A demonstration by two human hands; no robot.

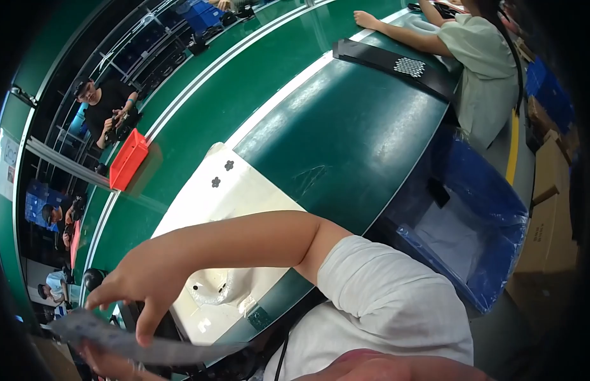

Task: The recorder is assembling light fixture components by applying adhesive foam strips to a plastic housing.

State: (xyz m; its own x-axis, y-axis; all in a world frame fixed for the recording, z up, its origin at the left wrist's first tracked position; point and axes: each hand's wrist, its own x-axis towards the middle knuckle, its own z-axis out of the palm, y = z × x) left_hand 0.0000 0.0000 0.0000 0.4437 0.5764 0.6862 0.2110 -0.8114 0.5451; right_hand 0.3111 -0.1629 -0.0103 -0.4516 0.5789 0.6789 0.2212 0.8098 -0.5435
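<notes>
My right arm reaches across to the lower left, where my right hand [142, 279] is spread with the thumb well apart from the fingers. Its fingertips hang at the upper edge of a thin grey sheet [161, 351], smeared by motion and darkly spotted at its left end. Whether they touch it is unclear. Below the sheet, my left hand [107, 363] supports it in a blurred grip, with most fingers hidden. Beneath my right forearm lies a white board [196, 197] with two dark flower-shaped pieces [222, 174] and a moulded recess [220, 287].
A black panel with a perforated patch [387, 62] lies across the green bench [333, 146], near a co-worker [485, 76]. Right of the bench stands a plastic-lined blue bin [492, 235] beside cardboard boxes [543, 235]. A red bin [128, 160] and other workers are at far left.
</notes>
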